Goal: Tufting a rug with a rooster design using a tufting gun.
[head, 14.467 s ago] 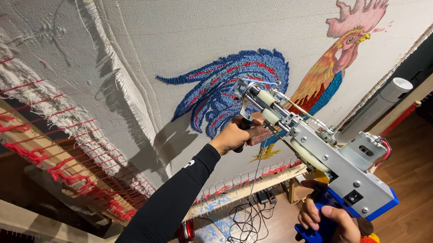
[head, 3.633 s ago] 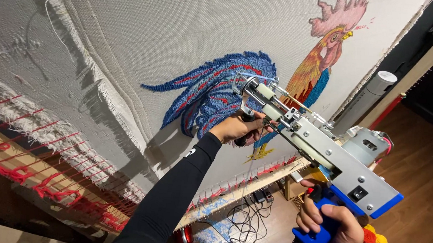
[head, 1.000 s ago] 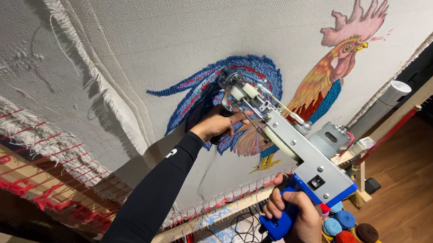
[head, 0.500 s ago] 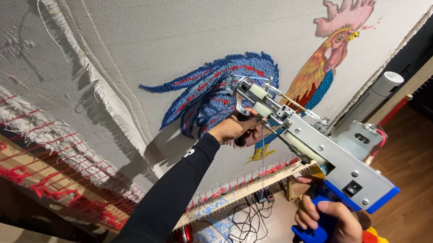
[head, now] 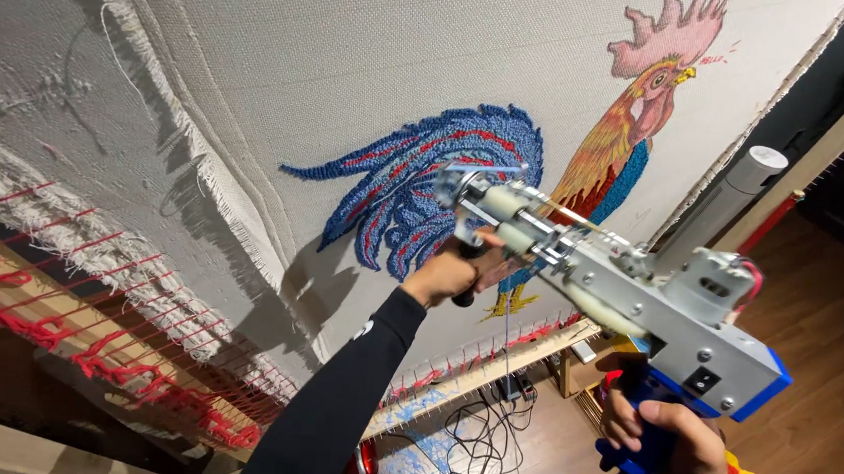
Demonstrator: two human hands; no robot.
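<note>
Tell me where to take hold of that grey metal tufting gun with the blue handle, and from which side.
Hold the grey metal tufting gun in two places from beneath: right hand wraps the blue rear handle, left hand the dark front grip. Both project from the underside, steadying the long body tilted towards the cloth.

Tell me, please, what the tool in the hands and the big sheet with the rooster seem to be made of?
Tool: bare silver metal body, probably aluminium, with visible screws; its blue grip looks like plastic. Sheet: pale woven cloth with frayed edges; the rooster's tail looks like looped yarn, blue and red.
</note>
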